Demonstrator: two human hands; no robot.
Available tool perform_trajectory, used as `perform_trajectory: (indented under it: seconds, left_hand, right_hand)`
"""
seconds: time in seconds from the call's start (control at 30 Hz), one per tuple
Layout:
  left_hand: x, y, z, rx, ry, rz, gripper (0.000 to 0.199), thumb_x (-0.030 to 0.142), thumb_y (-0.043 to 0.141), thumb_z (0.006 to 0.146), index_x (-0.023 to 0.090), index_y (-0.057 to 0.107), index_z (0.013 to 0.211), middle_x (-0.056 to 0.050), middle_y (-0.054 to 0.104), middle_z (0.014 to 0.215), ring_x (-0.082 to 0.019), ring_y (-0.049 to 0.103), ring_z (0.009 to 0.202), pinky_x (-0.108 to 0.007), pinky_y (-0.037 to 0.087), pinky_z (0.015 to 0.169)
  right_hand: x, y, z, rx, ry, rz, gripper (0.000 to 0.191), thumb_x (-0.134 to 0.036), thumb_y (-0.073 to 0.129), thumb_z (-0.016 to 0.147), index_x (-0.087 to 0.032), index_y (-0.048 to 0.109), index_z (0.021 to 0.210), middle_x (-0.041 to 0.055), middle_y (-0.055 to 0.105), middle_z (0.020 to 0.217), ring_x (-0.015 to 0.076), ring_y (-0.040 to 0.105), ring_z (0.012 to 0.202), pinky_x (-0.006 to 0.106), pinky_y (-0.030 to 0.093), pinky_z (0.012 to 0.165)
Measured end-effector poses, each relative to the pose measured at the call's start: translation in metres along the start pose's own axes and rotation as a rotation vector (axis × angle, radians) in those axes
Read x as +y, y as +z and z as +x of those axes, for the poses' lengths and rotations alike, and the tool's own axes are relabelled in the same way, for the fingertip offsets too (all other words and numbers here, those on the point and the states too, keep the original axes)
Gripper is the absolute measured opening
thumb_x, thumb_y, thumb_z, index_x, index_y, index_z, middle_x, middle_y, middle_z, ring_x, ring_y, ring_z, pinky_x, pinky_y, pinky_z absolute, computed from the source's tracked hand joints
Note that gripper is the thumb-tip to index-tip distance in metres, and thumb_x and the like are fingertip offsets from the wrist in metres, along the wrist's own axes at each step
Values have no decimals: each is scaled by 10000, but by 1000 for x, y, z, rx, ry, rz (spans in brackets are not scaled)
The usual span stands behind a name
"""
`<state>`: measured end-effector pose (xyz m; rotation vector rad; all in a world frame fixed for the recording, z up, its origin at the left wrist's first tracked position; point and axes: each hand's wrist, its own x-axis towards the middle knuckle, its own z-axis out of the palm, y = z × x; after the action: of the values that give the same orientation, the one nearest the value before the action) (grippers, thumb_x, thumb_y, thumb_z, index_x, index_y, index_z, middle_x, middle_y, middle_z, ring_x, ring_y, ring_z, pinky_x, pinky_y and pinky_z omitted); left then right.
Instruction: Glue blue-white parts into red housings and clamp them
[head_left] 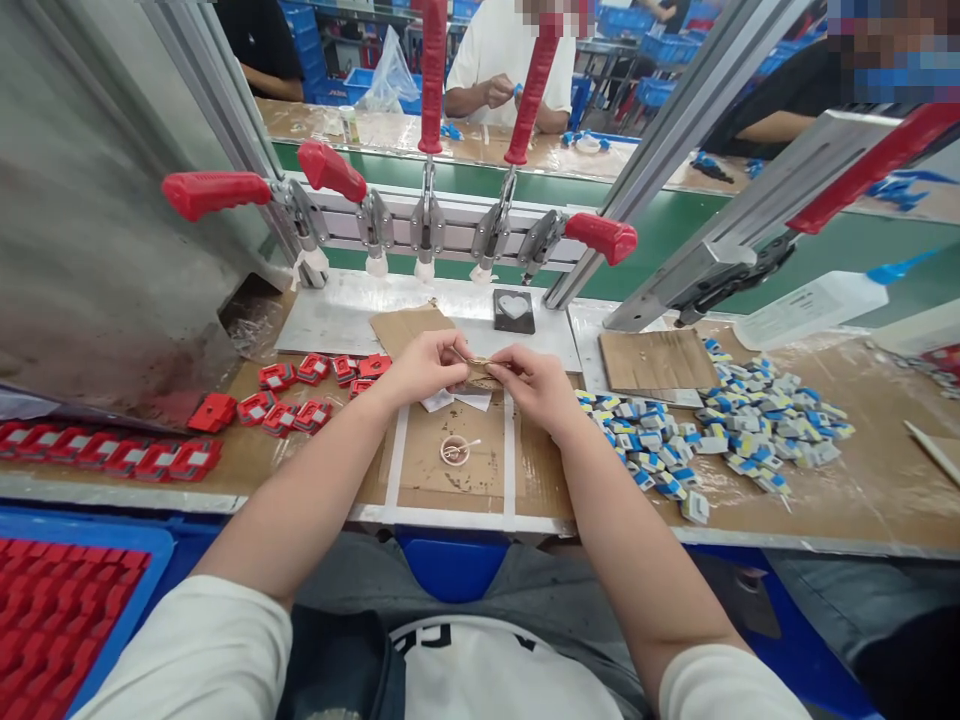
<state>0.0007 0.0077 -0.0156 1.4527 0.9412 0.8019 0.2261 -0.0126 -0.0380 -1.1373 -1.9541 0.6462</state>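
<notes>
Head view: left hand (429, 368) and right hand (538, 388), close together, pinch a small tan piece (481, 362) above the middle of the table (544, 490); its handling appears unfinished. Red parts (156, 460) line the near left, blue-and-white parts (750, 425) heap at right; which are complete cannot be told.

Bare forearms (319, 480) stretched forward, converging; left grip (431, 368), right grip (534, 385) close together, fingers (510, 358) pinched.
</notes>
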Motion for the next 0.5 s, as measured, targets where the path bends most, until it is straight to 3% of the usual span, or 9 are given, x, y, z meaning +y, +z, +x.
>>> perform_trajectory:
  seconds: [0.13, 0.23, 0.37, 0.5]
  left_hand:
    - [-1, 4, 3, 80, -57, -87, 68, 94, 676, 758, 145, 639, 782, 8, 655, 567, -92, 616, 497, -203, 528, 528]
    - [3, 4, 3, 77, -95, -114, 62, 102, 673, 781, 138, 685, 830, 4, 664, 568, -99, 626, 508, -210, 546, 542]
    - [11, 2, 0, 17, -52, -66, 192, 141, 700, 801, 144, 762, 983, 8, 693, 644, -101, 657, 582, -208, 565, 587]
    - [9, 5, -2, 30, -12, -21, 124, 152, 749, 759, 140, 750, 883, 7, 688, 646, -100, 647, 583, -200, 539, 567]
  right_hand:
    - [1, -2, 1, -19, 3, -28, 156, -341, 649, 1000, -218, 736, 958, 27, 730, 793, 175, 605, 678, 303, 457, 646]
    - [1, -2, 1, -13, -2, -19, 168, -348, 641, 1007, -215, 728, 951, 26, 723, 780, 176, 607, 673, 306, 459, 646]
    - [-1, -1, 0, 7, -26, -12, 189, -357, 621, 1021, -215, 711, 938, 26, 722, 776, 178, 618, 671, 310, 472, 656]
    - [0, -2, 1, 0, -77, -43, 182, -356, 608, 1036, -218, 711, 980, 43, 761, 860, 187, 656, 718, 311, 491, 677]
